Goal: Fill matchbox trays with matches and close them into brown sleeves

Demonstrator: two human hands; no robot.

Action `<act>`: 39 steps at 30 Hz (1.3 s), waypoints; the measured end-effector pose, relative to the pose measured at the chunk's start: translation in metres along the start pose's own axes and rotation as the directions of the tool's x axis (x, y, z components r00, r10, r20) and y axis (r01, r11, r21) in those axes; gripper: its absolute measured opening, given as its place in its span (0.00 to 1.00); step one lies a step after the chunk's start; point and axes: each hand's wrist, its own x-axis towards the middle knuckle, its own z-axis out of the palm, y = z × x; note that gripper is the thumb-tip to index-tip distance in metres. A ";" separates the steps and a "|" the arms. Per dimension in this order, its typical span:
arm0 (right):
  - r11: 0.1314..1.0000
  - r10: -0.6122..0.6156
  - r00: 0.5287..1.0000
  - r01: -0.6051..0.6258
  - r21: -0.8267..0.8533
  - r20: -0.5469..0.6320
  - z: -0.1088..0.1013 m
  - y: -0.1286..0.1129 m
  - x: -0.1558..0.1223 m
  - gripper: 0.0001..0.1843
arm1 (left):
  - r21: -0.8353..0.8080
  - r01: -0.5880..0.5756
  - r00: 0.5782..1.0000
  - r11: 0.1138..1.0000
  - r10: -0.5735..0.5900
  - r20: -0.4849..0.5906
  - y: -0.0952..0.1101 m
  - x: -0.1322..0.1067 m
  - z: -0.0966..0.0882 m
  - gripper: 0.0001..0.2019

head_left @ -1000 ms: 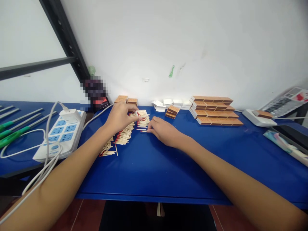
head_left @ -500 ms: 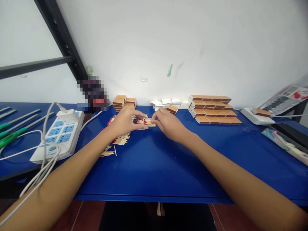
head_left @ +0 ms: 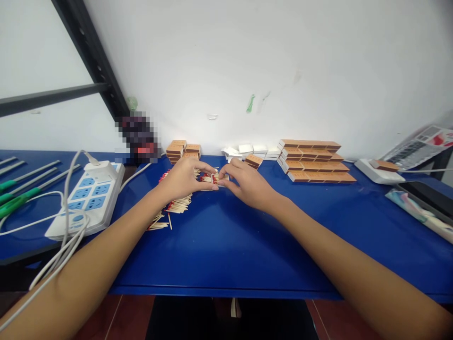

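My left hand (head_left: 180, 179) curves its thumb and forefinger around a small white matchbox tray (head_left: 213, 179) on the table. Red-headed matches (head_left: 206, 178) show between those fingers. From the right, my right hand (head_left: 247, 184) meets the tray, thumb and forefinger closed on matches at its edge; the fingers partly cover the tray. Under and beside my left hand spreads a pile of loose matches (head_left: 180, 204), heads mostly to the left. Behind my hands, a brown matchbox (head_left: 254, 161) leans by several white trays (head_left: 246, 150).
Brown matchboxes stand in a stepped stack (head_left: 314, 163) at the back right and a smaller stack (head_left: 176, 150) at the back left. A white power strip (head_left: 90, 198) with cables and green-handled tools (head_left: 21, 196) lie left. A white box (head_left: 377, 172) sits right on the blue table (head_left: 230, 250).
My right hand has shifted slightly left, its fingertips now over the tray where match sticks showed before. My left hand stays in place.
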 end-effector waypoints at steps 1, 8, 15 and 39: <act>1.000 0.001 1.000 -0.001 0.003 -0.002 0.001 0.000 0.000 0.02 | 0.000 -0.011 1.000 1.000 0.011 0.003 -0.001 0.000 0.001 0.17; 0.999 0.031 0.999 -0.031 -0.008 -0.023 0.003 0.000 0.000 0.03 | -0.005 -0.038 0.999 0.999 0.038 0.003 -0.001 0.001 0.002 0.17; 0.996 0.026 0.992 -0.016 0.084 -0.123 0.001 0.000 0.001 0.04 | 0.014 0.032 0.999 0.999 -0.031 -0.027 0.004 0.001 -0.003 0.16; 0.999 0.017 0.994 -0.021 0.038 0.109 0.036 -0.004 0.005 0.05 | 0.080 0.110 0.975 0.991 -0.092 -0.203 -0.005 0.001 -0.011 0.19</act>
